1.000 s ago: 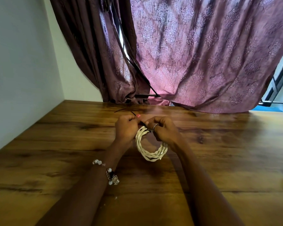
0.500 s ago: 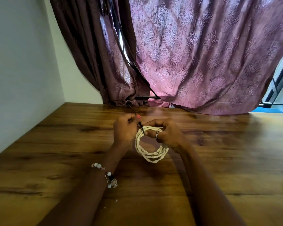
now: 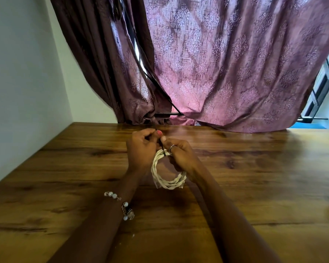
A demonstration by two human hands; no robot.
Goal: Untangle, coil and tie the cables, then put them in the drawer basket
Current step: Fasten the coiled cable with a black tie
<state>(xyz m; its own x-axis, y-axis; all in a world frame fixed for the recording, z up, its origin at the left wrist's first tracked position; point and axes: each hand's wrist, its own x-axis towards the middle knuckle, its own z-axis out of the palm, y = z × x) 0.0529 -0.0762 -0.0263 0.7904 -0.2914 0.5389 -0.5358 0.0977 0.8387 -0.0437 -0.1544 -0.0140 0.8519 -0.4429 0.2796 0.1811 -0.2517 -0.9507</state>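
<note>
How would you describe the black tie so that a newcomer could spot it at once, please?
Start at the wooden table and find the two hands meeting at its middle. Between them hangs a coil of white cable. The tie is the thin black strip at the coil's top, the only dark thing on it.

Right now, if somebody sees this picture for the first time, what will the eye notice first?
First, the white coiled cable, held just above the middle of the wooden table. The left hand and the right hand meet at its top, pinching a thin black tie looped around the coil. Behind them, a large mauve patterned curtain fills the background.
</note>
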